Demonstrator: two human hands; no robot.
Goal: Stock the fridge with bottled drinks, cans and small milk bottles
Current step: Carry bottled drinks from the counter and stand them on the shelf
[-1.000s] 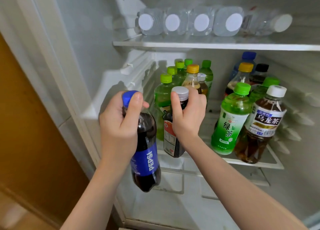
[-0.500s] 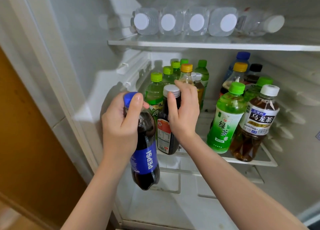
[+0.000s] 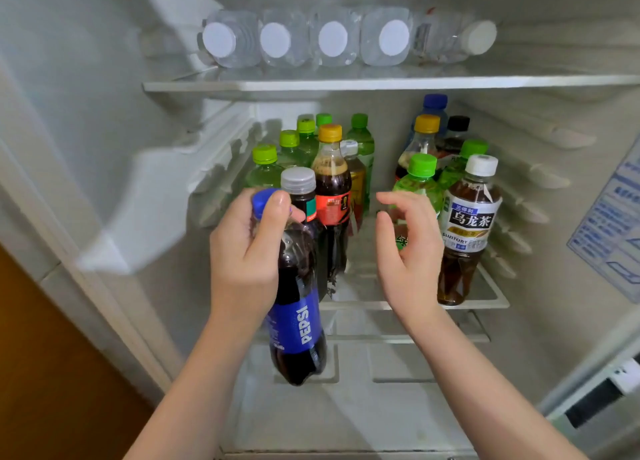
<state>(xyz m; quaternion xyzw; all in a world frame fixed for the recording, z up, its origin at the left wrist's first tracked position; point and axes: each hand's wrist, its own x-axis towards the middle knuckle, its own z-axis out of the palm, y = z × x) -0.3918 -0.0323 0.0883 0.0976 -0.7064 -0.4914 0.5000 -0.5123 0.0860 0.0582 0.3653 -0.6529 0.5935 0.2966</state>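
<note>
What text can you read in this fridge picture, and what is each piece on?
"PEPSI": blue label of the cola bottle held in the left hand.
"三得利", "乌龙茶", "SUNTORY": label of the white-capped tea bottle.
Too blurred: red label on the orange-capped bottle.
Too blurred: the blue-printed sticker on the right wall.

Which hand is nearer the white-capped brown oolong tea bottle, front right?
Right. The right hand hovers just left of the white-capped tea bottle; the left hand is farther left, gripping the blue-labelled Pepsi bottle.
</note>
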